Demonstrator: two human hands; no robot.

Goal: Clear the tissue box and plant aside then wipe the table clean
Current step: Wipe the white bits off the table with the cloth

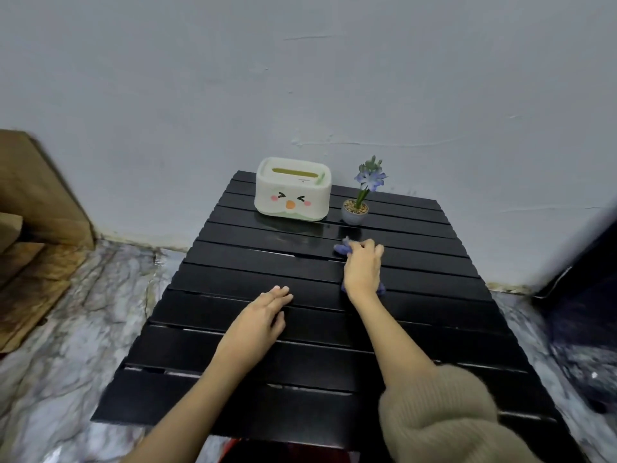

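Observation:
A white tissue box (292,190) with a cartoon face stands at the far end of the black slatted table (233,262), near the wall. Just right of it sits a small potted plant (356,208) with a blue flower. My right hand (363,267) rests on the table in front of the plant, closed on a blue-purple cloth (344,248) that shows at the fingertips and under the wrist. My left hand (260,320) lies flat on the table's middle, fingers together, holding nothing.
A pale wall runs right behind the table. Marbled floor lies on both sides. Wooden boards (33,212) lean at the left. A dark object (587,295) stands at the right edge.

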